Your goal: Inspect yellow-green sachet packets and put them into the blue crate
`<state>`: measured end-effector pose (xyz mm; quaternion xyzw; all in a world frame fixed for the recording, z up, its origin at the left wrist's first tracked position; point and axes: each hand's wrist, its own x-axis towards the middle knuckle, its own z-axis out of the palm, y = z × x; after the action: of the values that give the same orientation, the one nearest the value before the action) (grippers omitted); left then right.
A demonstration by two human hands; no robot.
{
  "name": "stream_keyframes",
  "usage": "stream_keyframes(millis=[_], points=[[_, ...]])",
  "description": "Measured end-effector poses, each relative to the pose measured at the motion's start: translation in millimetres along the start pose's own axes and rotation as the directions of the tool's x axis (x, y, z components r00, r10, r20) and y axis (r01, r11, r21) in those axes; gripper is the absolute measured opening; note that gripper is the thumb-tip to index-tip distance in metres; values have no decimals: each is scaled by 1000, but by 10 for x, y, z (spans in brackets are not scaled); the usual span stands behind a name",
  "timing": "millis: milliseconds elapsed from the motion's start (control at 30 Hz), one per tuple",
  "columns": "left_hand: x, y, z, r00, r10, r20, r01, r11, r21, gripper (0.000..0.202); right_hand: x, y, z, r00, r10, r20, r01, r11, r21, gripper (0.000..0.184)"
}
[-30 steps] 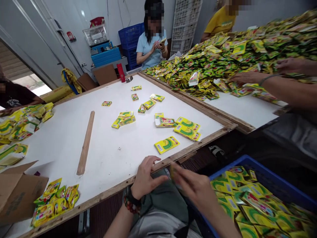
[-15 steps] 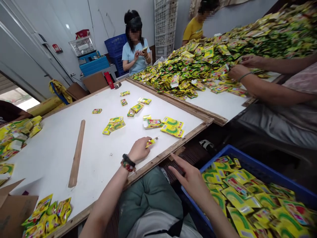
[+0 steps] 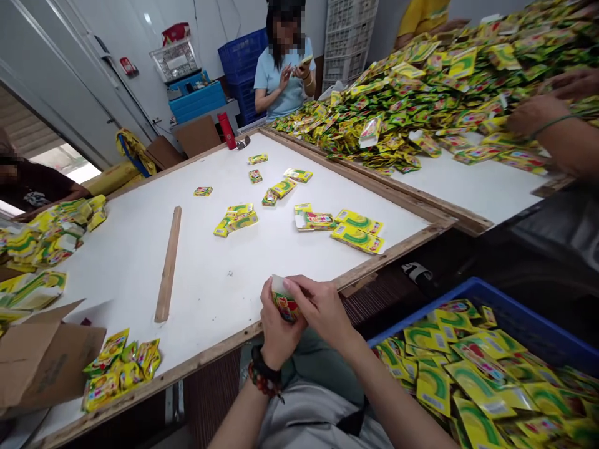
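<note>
Both my hands meet at the near edge of the white table (image 3: pixel 140 262). My left hand (image 3: pixel 276 330) is closed around a small yellow and red sachet (image 3: pixel 284 304), gripping it from below. My right hand (image 3: pixel 322 308) pinches the same sachet from the top, fingers curled over it. A beaded bracelet sits on my left wrist. Loose yellow sachets (image 3: pixel 358 229) lie flat on the table just beyond my hands.
A blue crate (image 3: pixel 510 318) full of sachets stands at my right. A wooden stick (image 3: pixel 167 265) lies on the table. A huge sachet heap (image 3: pixel 421 93) covers the far right table, where another person's hand (image 3: pixel 538 115) works. A cardboard box (image 3: pixel 37 362) is at the left. A person in blue sits opposite.
My left hand picked a sachet off the table and drew it back to the table edge. My right hand came across from the crate side and took hold of it too.
</note>
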<state>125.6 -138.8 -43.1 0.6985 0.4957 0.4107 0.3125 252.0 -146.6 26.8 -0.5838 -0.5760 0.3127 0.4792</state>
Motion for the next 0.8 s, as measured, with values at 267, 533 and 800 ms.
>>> stream_keyframes(millis=[267,533,800], points=[[-5,-151,89,906,381,-185,-384,923,22,50,-72,181,98,987,72,147,-128,897,423,30],[58,-46,22,990,120,75,-118,993,-29,47,-170,169,203,999,-39,-16,41,997,70,31],[53,-28,91,998,69,-14,-68,997,42,35,-127,216,86,984,-141,112,141,990,4,34]])
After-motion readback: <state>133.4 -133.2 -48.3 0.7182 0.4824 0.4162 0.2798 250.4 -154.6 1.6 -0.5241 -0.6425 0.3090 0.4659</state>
